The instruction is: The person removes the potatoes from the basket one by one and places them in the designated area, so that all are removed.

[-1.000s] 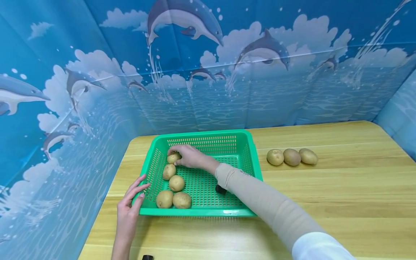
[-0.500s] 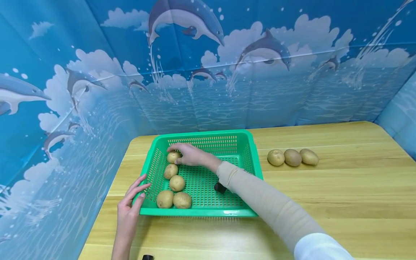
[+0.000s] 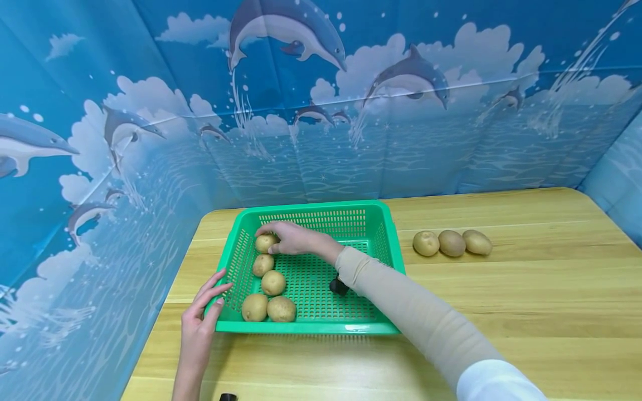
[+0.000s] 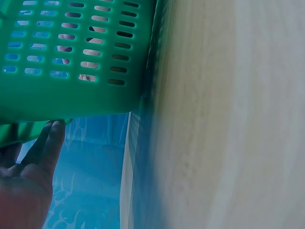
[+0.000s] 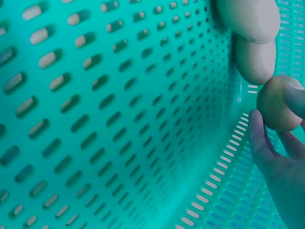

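Note:
A green plastic basket point(image 3: 311, 326) with slotted walls stands on the wooden table. In its far left corner my right hand point(image 3: 293, 238) grips a potato point(image 3: 264, 243), thumb on the near side and fingers over the far side. The right wrist view has the thumb across this potato point(image 5: 272, 107). Several more potatoes lie in the basket: one point(image 3: 263, 265) just in front of the held one, another point(image 3: 273, 283) nearer, and a pair at the front left. My left hand point(image 3: 200, 317) rests at the front left corner, its fairly straight fingers point(image 4: 51, 148) touching the rim.
Three potatoes point(image 3: 451, 243) lie in a row on the table point(image 3: 526, 312) to the right of the basket. A blue dolphin-print curtain point(image 3: 321, 156) hangs behind and at the left. A small black object point(image 3: 228, 397) shows at the bottom edge.
My right hand has shifted slightly away and left with the potato. The potato in front of it has moved a little to the right. My left hand has stayed at the rim.

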`<state>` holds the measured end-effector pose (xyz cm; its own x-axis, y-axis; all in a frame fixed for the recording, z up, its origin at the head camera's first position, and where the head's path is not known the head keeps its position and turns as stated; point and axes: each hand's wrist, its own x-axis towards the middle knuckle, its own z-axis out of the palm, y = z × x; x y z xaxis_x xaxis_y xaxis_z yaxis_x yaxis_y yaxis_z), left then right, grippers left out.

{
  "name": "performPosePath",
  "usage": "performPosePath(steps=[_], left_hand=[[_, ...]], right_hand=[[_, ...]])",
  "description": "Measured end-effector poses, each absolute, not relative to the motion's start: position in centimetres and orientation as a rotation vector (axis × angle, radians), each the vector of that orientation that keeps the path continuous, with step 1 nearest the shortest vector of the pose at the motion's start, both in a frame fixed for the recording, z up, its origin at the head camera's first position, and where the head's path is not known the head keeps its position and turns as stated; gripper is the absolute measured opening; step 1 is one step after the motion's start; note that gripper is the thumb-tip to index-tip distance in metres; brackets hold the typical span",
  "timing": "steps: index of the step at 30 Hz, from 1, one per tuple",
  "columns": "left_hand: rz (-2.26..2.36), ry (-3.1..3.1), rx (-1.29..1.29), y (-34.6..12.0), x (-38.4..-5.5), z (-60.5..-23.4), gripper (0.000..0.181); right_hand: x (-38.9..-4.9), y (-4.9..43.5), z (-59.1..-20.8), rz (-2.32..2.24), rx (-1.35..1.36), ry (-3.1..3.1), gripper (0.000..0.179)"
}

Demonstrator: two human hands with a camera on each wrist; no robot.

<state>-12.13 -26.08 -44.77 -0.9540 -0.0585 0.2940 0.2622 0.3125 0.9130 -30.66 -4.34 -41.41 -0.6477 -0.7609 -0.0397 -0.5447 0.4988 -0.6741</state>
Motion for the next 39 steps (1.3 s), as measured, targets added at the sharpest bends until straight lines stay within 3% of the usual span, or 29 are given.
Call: performPosePath(steps=[39], left_hand=[[-1.705, -2.281, -0.179, -26.0, -12.1, -44.9, 0.027]], right_hand=[[-27.1, -2.7, -35.8, -0.945, -1.177, 2.455, 0.045]])
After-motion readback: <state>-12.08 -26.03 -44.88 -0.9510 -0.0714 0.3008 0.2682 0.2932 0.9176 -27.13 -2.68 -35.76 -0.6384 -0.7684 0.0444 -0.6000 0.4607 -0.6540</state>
